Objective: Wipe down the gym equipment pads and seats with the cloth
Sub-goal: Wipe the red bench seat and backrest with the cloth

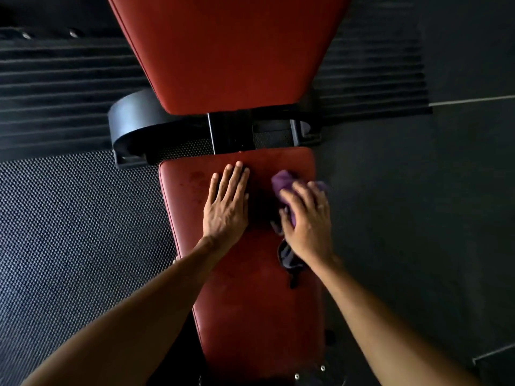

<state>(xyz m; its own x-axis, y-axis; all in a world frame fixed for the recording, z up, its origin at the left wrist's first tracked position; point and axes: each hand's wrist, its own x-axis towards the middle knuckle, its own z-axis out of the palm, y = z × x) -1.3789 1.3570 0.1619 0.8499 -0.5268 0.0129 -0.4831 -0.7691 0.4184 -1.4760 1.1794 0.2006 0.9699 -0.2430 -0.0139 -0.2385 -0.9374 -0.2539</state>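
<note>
1. Cloth [282, 183]: purple, bunched into a crumpled wad rather than spread flat. It lies right of frame centre, on the upper right part of the seat pad, close to the pad's right edge. The hand covers most of it. A rounded fold sticks out above the fingertips and a smaller bit shows on the thumb side.
2. Seat pad [250, 302]: red upholstery with a stitched seam along the edge. It runs from mid-frame to the bottom edge. There are darker blotches on its upper left area, and the light is low.
3. Back pad [228, 51]: same red, fills the upper centre of the frame and tapers towards the seat pad. A gap showing the black frame [231, 132] separates the two pads.
4. Right hand [306, 221]: palm down over the cloth, fingers bent and spread around the wad. The grip is closed on the cloth and holds it against the pad. There is a ring [321, 206] on one finger. The forearm enters from the lower right.
5. Left hand [227, 207]: flat on the seat pad, just left of the right hand and apart from it. The fingers are straight and close together, pointing to the top of the frame. The grip is released and holds nothing. The forearm enters from the lower left.
6. Dark object [288, 259]: on the pad beneath the right wrist. I cannot tell what it is.
7. Floor: dotted mat [78, 218] at left, ribbed mat [69, 79] at upper left.
</note>
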